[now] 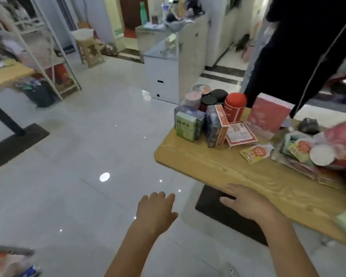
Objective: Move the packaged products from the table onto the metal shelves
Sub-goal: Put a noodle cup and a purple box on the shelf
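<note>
Packaged products crowd the wooden table at the right. Among them are a green box, a red canister, black-lidded jars, a pink box, a flat red-and-white box and small sachets. My left hand hovers over the floor with relaxed fingers and holds nothing. My right hand reaches out by the table's near edge, fingers straight, empty. White metal shelves stand at the far left.
A person in dark clothing stands behind the table. A white cabinet sits beyond it. A second wooden table is at the left, a stool further back. Packages lie at the bottom left. Glossy tiled floor lies between.
</note>
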### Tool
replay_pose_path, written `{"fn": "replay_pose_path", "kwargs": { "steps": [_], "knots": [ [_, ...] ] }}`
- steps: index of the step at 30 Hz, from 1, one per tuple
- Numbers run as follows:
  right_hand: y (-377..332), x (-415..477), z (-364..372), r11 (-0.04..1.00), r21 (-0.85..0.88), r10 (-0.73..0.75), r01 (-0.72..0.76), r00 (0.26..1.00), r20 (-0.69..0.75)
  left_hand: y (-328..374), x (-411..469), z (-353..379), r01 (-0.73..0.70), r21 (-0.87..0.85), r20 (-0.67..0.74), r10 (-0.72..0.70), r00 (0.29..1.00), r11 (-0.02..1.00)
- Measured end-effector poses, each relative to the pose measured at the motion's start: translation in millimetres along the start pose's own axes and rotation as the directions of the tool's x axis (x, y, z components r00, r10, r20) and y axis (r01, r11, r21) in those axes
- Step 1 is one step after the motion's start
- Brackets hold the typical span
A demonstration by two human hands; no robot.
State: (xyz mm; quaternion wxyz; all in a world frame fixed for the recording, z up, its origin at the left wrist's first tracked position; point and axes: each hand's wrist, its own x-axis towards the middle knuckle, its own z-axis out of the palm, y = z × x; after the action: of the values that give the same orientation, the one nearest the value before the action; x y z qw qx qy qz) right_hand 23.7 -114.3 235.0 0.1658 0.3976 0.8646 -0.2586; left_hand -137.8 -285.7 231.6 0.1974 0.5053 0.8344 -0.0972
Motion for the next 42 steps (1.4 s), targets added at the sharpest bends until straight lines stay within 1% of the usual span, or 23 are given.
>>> {"fn": "replay_pose_path", "kwargs": {
  "steps": [4, 7, 10, 15, 21, 26, 31, 34, 36, 40, 42],
  "knots": [
    [96, -20, -31, 0.982, 0.071, 0.173, -0.172, 0.985, 0.000, 84, 36, -19, -0.123, 0.012, -0.017, 0.123, 0.992, 0.992],
    [168, -32, -47, 0.961, 0.114, 0.259, -0.253, 0.965, -0.041, 142, 58, -24, -0.203, -0.011, -0.008, 0.203, 0.979, 0.979],
    [230, -44, -59, 0.928, 0.146, 0.354, -0.342, 0.933, -0.066, 194, 79, -24, -0.226, 0.013, 0.016, 0.226, 0.974, 0.974],
    [307, -59, -68, 0.877, 0.237, 0.455, -0.417, 0.880, -0.136, 264, 105, -22, -0.291, 0.053, 0.079, 0.286, 0.955, 0.955],
    [362, -63, -64, 0.816, 0.347, 0.534, -0.463, 0.834, -0.143, 304, 129, -28, -0.339, 0.106, 0.161, 0.320, 0.934, 0.935],
    [395, -54, -50, 0.790, 0.341, 0.580, -0.509, 0.800, -0.150, 334, 168, -38, -0.357, 0.163, 0.198, 0.324, 0.925, 0.920],
    [426, -33, -47, 0.777, 0.329, 0.611, -0.537, 0.770, -0.187, 378, 224, -51, -0.401, 0.192, 0.162, 0.374, 0.913, 0.896],
    [440, -12, -56, 0.751, 0.318, 0.650, -0.579, 0.732, -0.203, 408, 262, -60, -0.421, 0.193, 0.121, 0.404, 0.907, 0.887],
    [450, 4, -63, 0.750, 0.314, 0.657, -0.582, 0.713, -0.246, 426, 288, -67, -0.435, 0.186, 0.086, 0.427, 0.900, 0.881],
    [474, 39, -76, 0.804, 0.222, 0.594, -0.552, 0.727, -0.345, 462, 334, -78, -0.452, 0.138, 0.039, 0.451, 0.892, 0.881],
    [485, 57, -82, 0.804, 0.207, 0.593, -0.558, 0.724, -0.352, 476, 355, -77, -0.458, 0.105, 0.033, 0.457, 0.889, 0.883]
  ]
}}
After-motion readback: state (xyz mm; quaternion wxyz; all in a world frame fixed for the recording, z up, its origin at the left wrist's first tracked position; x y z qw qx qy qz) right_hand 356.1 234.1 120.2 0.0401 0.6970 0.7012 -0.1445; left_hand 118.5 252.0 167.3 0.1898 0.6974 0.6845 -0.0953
